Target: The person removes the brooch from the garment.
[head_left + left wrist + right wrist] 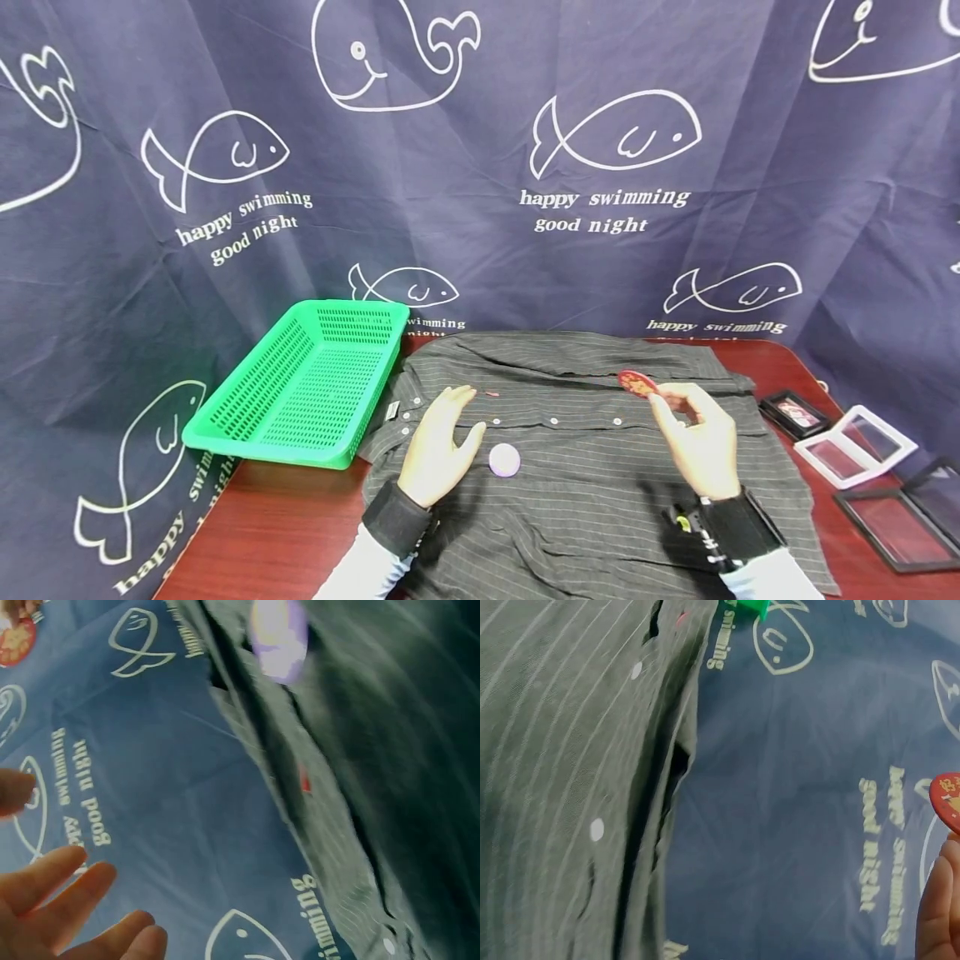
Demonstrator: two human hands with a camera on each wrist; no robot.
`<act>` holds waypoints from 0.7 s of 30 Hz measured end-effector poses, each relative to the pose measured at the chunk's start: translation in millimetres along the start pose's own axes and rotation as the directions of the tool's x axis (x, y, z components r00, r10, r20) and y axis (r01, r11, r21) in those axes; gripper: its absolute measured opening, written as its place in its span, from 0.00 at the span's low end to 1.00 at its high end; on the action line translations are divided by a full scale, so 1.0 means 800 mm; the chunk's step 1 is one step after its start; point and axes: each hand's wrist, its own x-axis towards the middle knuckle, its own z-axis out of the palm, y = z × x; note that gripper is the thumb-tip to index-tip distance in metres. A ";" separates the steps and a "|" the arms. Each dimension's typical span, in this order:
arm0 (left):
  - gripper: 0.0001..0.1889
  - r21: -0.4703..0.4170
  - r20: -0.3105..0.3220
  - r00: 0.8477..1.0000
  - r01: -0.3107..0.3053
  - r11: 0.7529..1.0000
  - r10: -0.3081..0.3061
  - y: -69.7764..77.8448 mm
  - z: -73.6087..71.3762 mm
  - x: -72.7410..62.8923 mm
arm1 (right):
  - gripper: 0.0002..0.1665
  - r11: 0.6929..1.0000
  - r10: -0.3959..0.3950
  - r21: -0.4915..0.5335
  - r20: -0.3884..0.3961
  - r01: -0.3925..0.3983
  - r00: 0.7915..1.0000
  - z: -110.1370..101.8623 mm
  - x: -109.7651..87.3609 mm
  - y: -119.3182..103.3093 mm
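My right hand (699, 442) pinches the edge of a red round disc with gold print (637, 383) between thumb and fingers, above the shirt. In the right wrist view the red disc (948, 801) stands at the right edge, over the fingertips. My left hand (438, 450) holds nothing, its fingers extended and thumb apart. Beside its thumb a small round disc, white with a purple rim (505, 460), lies on the dark pinstriped shirt (600, 483). That purple disc (279, 637) is at the top of the left wrist view. The shirt lies spread out, white buttons along its placket.
A green plastic basket (341, 454) stands on the red-brown table (277, 517) at the left. To the right are a small black framed item (795, 414), an opened white frame (855, 450) and an opened black frame (896, 529). A blue printed curtain (480, 225) hangs behind.
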 end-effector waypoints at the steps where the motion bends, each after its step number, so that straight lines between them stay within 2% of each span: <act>1: 0.26 0.006 0.028 1.000 0.005 1.000 -0.006 -0.002 0.000 -0.002 | 0.09 0.999 0.033 0.002 -0.010 -0.033 0.999 -0.004 0.000 0.004; 7: 0.36 0.044 0.177 0.984 0.004 0.999 -0.012 -0.013 -0.001 -0.012 | 0.08 0.983 0.172 -0.060 -0.043 -0.174 0.984 -0.032 -0.001 0.026; 15: 0.43 0.109 0.284 0.959 -0.021 0.994 -0.011 -0.020 0.012 -0.022 | 0.07 0.954 0.279 -0.089 -0.097 -0.287 0.956 -0.065 -0.009 0.055; 18: 0.46 0.134 0.357 0.933 -0.012 0.991 -0.037 -0.023 0.019 -0.027 | 0.06 0.942 0.310 -0.098 -0.107 -0.320 0.945 -0.077 -0.012 0.065; 21: 0.48 0.174 0.448 0.891 0.000 0.985 -0.080 -0.025 0.024 -0.031 | 0.09 0.932 0.327 -0.124 -0.117 -0.341 0.938 -0.090 -0.014 0.075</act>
